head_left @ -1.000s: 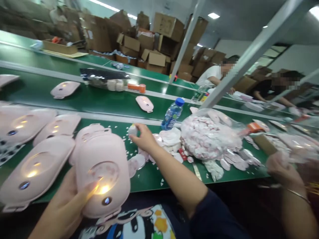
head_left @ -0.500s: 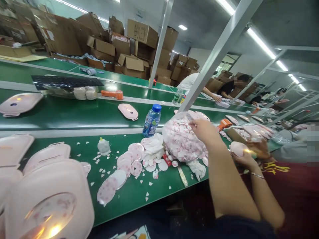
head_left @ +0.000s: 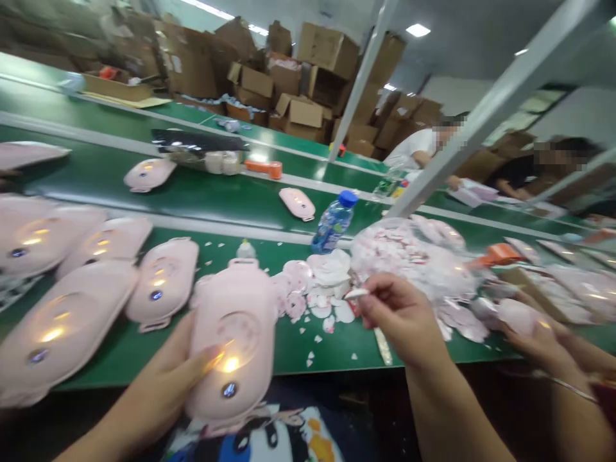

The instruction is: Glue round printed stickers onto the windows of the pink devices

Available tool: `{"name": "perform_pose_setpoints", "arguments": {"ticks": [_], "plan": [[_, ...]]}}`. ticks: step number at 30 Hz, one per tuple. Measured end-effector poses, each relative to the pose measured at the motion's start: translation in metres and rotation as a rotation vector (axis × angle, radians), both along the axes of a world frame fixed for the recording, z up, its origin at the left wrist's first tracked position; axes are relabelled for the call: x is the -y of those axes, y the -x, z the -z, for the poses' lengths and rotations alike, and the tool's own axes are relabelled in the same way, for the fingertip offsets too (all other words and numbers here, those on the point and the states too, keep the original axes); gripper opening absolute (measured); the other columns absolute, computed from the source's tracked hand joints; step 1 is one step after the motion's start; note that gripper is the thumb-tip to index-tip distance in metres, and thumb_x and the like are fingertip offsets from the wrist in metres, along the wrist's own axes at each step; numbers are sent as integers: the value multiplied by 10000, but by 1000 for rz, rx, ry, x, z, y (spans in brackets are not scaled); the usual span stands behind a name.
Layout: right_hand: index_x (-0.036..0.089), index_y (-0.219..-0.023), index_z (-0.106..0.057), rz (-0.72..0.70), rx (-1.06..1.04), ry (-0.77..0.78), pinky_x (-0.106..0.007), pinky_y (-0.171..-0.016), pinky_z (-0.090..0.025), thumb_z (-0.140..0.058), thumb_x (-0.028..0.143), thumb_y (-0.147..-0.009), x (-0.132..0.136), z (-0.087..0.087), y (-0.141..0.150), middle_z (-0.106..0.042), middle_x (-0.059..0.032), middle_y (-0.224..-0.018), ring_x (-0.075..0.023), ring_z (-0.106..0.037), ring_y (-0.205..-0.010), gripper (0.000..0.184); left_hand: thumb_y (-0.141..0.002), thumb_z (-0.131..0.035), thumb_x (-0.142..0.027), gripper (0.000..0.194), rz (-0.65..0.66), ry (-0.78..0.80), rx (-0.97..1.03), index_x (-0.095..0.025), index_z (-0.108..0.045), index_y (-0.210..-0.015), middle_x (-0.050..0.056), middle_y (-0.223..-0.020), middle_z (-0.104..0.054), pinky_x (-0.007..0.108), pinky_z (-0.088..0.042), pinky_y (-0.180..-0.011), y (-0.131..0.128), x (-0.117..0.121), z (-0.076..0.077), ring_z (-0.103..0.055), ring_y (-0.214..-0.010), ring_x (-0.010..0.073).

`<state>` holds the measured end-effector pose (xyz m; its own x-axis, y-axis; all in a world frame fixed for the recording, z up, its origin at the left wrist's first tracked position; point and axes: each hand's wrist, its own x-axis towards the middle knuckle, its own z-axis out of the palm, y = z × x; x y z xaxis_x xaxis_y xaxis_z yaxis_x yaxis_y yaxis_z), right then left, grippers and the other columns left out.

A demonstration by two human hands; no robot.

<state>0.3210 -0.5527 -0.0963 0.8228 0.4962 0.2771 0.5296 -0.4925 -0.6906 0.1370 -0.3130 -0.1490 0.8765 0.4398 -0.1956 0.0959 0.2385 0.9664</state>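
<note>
- The left hand (head_left: 156,388) curled around a pale-pink rounded plastic case (head_left: 233,333), its thumb spread across the front.
- That case sat at the near edge of the green worktop (head_left: 298,356), its lower end overhanging.
- The right hand (head_left: 399,317) pinched a small white sliver (head_left: 357,294) between thumb and forefinger.
- Just beyond it lay pink-patterned round white stickers (head_left: 296,289) among backing scraps, beside a transparent plastic bag of stickers (head_left: 409,256).
- Four matching pink cases (head_left: 163,279) lay left of the held one.
- A co-worker's hand (head_left: 527,340), wearing a thin bangle, rested on another pink piece at the right.
- A blue-capped water bottle (head_left: 334,224) stood past the scraps.
</note>
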Motion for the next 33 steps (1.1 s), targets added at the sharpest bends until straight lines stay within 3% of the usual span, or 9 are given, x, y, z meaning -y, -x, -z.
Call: {"name": "perform_pose_setpoints", "arguments": {"ticks": [3,5,8,12,16,19,26,33], "plan": [[215,-853,-615,-309,152,-103,-256,-539,-510,-579,218,-851,-41,11,54,-656,12,-681,-129,-627,-587,36,-826,-691,-385,673,29,178,-28,-254,-423,-1429,99,-1352,-610,385,-539,-938,-2,8,-6,-584,-1209,327],[197,-930,-638,-429,379,-116,-285,-611,-524,-584,147,-858,-58,17,72,-686,-31,-798,-154,-647,-701,103,-830,-696,-370,697,49,216,29,-235,-394,-1443,130,-1357,-592,434,-491,-999,-4,11,-5,-565,-1227,332],[143,-1043,-641,-461,654,-83,-332,-675,-523,-607,113,-866,-71,26,75,-696,-103,-954,-209,-648,-841,183,-867,-665,-335,614,100,243,96,-245,-412,-1419,115,-1370,-572,447,-438,-1050,-3,13,-1,-537,-1254,315],[108,-1009,-647,-527,826,-68,-357,-723,-511,-574,77,-870,-74,28,67,-712,-130,-1077,-250,-642,-948,161,-897,-643,-305,559,147,225,120,-266,-410,-1404,86,-1418,-522,400,-401,-1068,3,13,3,-488,-1296,285],[128,-973,-663,-605,857,22,-374,-761,-456,-470,87,-922,-71,19,67,-725,-74,-1107,-238,-622,-971,204,-891,-651,-305,561,156,233,121,-265,-407,-1395,68,-1426,-506,378,-378,-1068,3,13,3,-455,-1313,276],[146,-978,-670,-602,869,86,-396,-764,-404,-506,129,-916,-67,15,70,-727,-40,-1110,-239,-601,-959,177,-859,-678,-315,596,166,251,128,-253,-406,-1386,67,-1406,-518,385,-376,-1057,2,14,5,-443,-1313,290],[180,-967,-675,-553,680,29,-372,-790,-398,-588,167,-894,-68,15,73,-725,-10,-1005,-209,-569,-939,114,-856,-679,-337,658,160,219,115,-247,-336,-1410,78,-1382,-532,401,-367,-1055,2,17,7,-456,-1300,295],[195,-924,-671,-519,594,30,-387,-837,-396,-619,228,-893,-74,15,72,-716,10,-1057,-211,-561,-977,68,-862,-672,-371,640,166,120,85,-274,-359,-1411,72,-1443,-483,430,-309,-1128,3,14,8,-423,-1344,304]]}}
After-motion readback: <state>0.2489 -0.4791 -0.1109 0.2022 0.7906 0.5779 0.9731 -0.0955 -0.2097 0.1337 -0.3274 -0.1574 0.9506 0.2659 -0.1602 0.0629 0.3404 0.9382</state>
